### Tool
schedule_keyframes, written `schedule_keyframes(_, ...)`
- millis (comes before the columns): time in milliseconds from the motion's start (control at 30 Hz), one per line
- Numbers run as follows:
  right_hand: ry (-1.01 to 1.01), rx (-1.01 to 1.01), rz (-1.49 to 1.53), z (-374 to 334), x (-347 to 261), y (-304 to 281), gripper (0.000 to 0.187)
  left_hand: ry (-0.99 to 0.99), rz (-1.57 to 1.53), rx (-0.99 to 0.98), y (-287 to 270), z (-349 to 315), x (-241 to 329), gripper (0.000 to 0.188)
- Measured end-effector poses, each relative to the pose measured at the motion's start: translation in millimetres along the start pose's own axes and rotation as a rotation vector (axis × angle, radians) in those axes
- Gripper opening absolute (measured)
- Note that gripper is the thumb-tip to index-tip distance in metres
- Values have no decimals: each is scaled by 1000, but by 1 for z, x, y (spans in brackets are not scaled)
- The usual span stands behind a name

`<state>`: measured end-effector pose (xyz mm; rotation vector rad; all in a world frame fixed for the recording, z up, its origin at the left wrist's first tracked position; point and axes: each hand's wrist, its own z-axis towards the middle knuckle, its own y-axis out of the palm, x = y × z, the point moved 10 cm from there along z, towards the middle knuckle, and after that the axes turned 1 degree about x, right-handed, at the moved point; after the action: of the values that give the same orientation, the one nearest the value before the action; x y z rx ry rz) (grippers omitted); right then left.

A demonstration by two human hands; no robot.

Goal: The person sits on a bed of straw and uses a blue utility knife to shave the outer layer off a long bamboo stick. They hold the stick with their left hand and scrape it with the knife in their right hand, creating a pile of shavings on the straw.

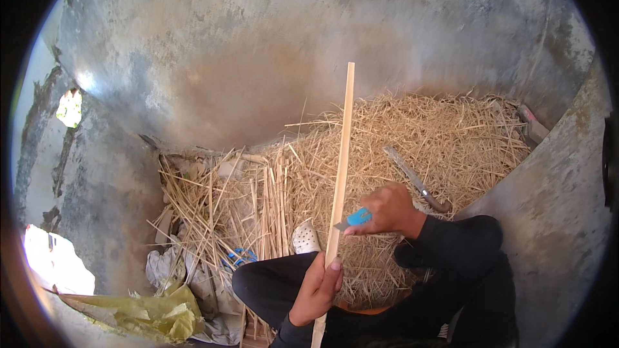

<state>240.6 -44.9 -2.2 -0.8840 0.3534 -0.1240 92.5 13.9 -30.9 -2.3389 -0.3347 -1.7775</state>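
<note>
A long, pale bamboo strip (344,142) stands nearly upright in front of me, leaning slightly to the right at its top. Low on the strip, my left hand (318,287) is closed around it, thumb lying along its face. My right hand (388,211) grips a utility knife (358,217) with a blue handle. Its blade points left and meets the right edge of the strip, a little above my left hand. Part of the knife handle is hidden inside my right fist.
Shavings (445,135) cover the floor ahead. A curved-handled blade (416,179) lies on them. Thin split strips (274,200) are heaped at left, near a white clog (305,237) and yellow-green sheet (155,314). Concrete walls (258,45) enclose the space.
</note>
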Motion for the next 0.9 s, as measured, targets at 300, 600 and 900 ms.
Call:
schedule_keyframes(300, 121, 116, -141, 16, 54, -13, 74, -15, -56, -34, 8, -12, 4, 20)
schedule_keyframes(600, 758, 56, -188, 20, 261, -60, 79, -126, -40, -157, 27, -49, -10, 27)
schedule_keyframes(900, 287, -60, 173, -5, 64, -9, 74, -112, -303, -108, 11, -21, -11, 29)
